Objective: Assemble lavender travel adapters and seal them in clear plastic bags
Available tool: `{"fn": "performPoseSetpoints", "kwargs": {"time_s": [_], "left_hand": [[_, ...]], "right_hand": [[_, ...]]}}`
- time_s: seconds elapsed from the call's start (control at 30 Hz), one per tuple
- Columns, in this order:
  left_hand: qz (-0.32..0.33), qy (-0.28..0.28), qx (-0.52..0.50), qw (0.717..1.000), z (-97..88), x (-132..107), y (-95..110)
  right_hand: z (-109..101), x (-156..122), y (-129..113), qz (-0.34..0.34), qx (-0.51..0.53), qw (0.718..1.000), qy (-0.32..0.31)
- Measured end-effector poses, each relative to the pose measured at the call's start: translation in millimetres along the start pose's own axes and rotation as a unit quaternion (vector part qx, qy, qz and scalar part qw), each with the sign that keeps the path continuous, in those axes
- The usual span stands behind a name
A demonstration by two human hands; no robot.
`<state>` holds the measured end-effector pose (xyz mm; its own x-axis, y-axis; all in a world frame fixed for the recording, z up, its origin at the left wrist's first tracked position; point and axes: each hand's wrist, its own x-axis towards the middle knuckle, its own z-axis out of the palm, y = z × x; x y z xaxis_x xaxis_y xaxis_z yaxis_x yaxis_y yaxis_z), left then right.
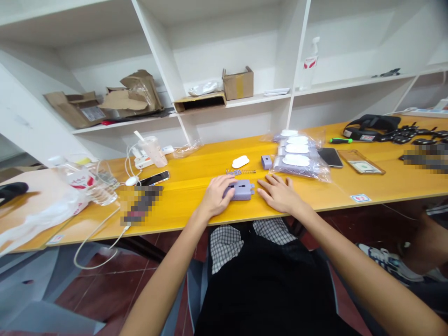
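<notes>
A flat lilac plastic part [242, 190] lies near the front edge of the yellow table [196, 207]. My left hand [217, 196] rests on its left end, fingers curled over it. Just right of the part, my right hand [278, 192] lies flat on the table with its fingers spread and holds nothing. Behind the part lie a row of small springs or screws [241, 171], a white oval cover [240, 161] and a small lilac block [266, 162]. A clear bag of lilac and white parts [297, 156] sits behind my right hand.
A phone [329, 157], a tray holding a banknote [360, 162], a green screwdriver [340, 140] and black gear [373, 125] lie at the right. At the left are another phone [154, 178], a plastic cup [153, 151], a white cable [101, 233] and bags. White shelves hold cardboard boxes [238, 83].
</notes>
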<state>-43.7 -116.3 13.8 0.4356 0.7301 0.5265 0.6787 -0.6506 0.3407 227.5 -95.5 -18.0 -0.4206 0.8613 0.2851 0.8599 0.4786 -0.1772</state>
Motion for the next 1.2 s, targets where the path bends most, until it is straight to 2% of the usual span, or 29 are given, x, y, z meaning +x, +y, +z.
{"fn": "performPoseSetpoints", "kwargs": {"time_s": [0.1,0.2,0.33,0.5,0.6,0.67,0.73,0.87,0.93,1.0,1.03,1.1,1.2], "left_hand": [[-0.009,-0.054,0.052,0.997,1.3,0,2],[-0.027,-0.070,0.089,0.993,1.4,-2,-6],[-0.082,-0.060,0.148,0.984,-5.8,-7,-22],[-0.174,-0.025,0.225,0.958,-15.1,-12,-29],[-0.190,-0.009,0.238,0.953,-16.4,-11,-25],[-0.191,0.004,0.233,0.953,-16.6,-10,-24],[-0.195,0.020,0.225,0.954,-16.6,-11,-24],[-0.193,0.067,0.233,0.951,-15.1,-12,-28],[-0.152,0.104,0.233,0.955,-12.6,-10,-26],[-0.082,0.121,0.209,0.967,-8.0,-7,-21],[-0.048,0.111,0.189,0.974,-4.7,-5,-17],[-0.003,0.057,0.146,0.988,3.6,-2,-8],[-0.002,-0.023,0.103,0.994,16.1,0,3]], "right_hand": [[-1,0,1,0.001,-0.008,1.000,0.005],[-1,5,1,0.009,-0.023,1.000,0.007],[-5,24,-5,0.004,-0.035,0.999,0.027],[0,72,-16,-0.052,-0.013,0.997,0.053],[8,103,-21,-0.104,-0.007,0.995,0.010],[13,117,-24,-0.104,-0.004,0.994,-0.040],[17,123,-26,-0.086,0.005,0.994,-0.062],[18,108,-24,-0.064,0.013,0.997,-0.040],[15,90,-20,-0.073,0.009,0.997,-0.024],[12,69,-14,-0.082,0.011,0.997,-0.004],[10,59,-10,-0.088,0.021,0.996,0.009],[8,41,-3,-0.099,0.065,0.992,0.037],[6,25,5,-0.136,0.193,0.969,0.071]]}}
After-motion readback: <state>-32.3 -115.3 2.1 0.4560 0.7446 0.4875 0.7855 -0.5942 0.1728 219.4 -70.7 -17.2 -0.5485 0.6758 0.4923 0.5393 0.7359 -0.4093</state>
